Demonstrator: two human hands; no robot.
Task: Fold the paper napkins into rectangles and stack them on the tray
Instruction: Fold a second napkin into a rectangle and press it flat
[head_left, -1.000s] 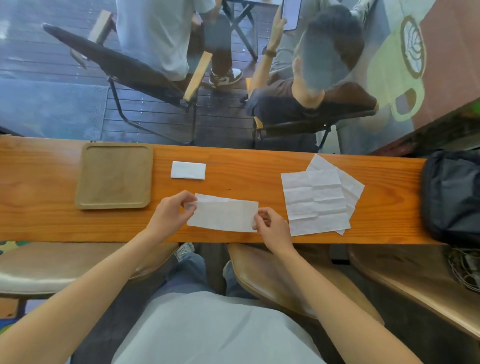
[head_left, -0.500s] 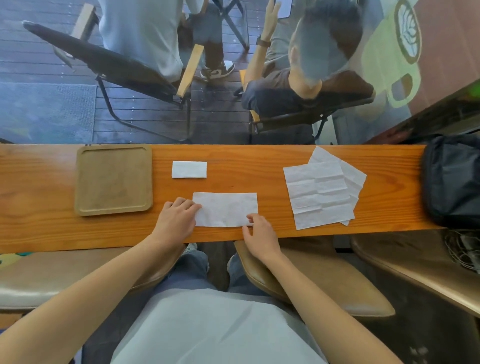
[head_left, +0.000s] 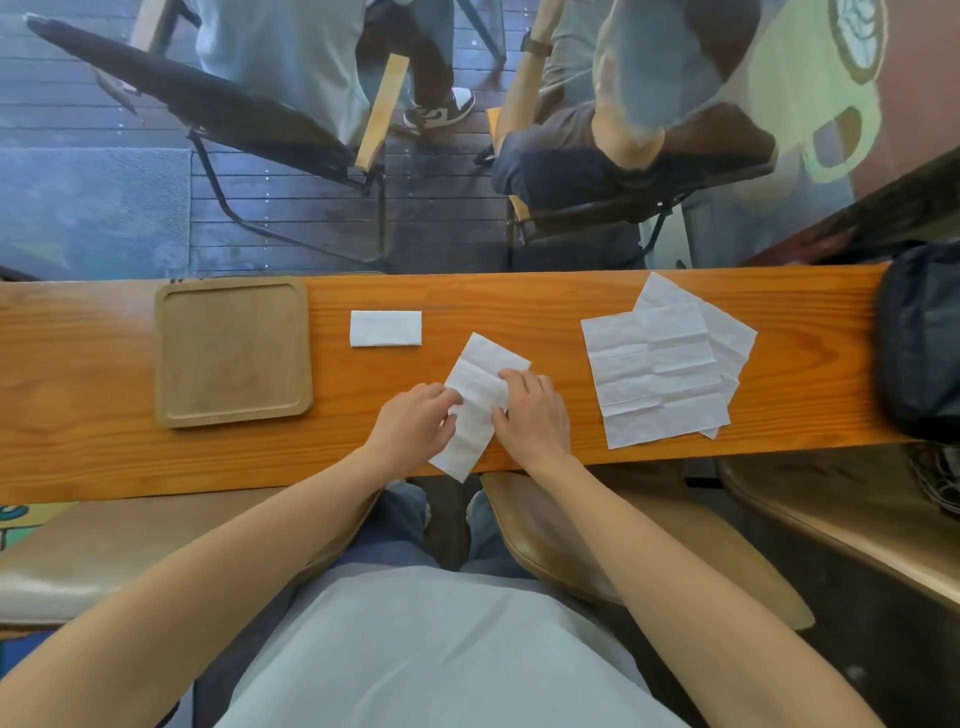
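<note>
A long white paper napkin strip (head_left: 475, 387) lies slantwise on the orange-brown wooden counter (head_left: 519, 299), its near end overhanging the front edge. The person's left hand (head_left: 415, 423) and right hand (head_left: 532, 415) pinch its two long sides with curled fingers. Left of it lies a small folded white napkin rectangle (head_left: 385, 328) beside the square light-wood tray (head_left: 234, 284), and a pile of unfolded white napkins (head_left: 654, 374) lies to the right.

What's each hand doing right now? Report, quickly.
Left hand: pinches the half-folded white paper napkin at its left edge.
Right hand: grips the same napkin's right edge.
</note>
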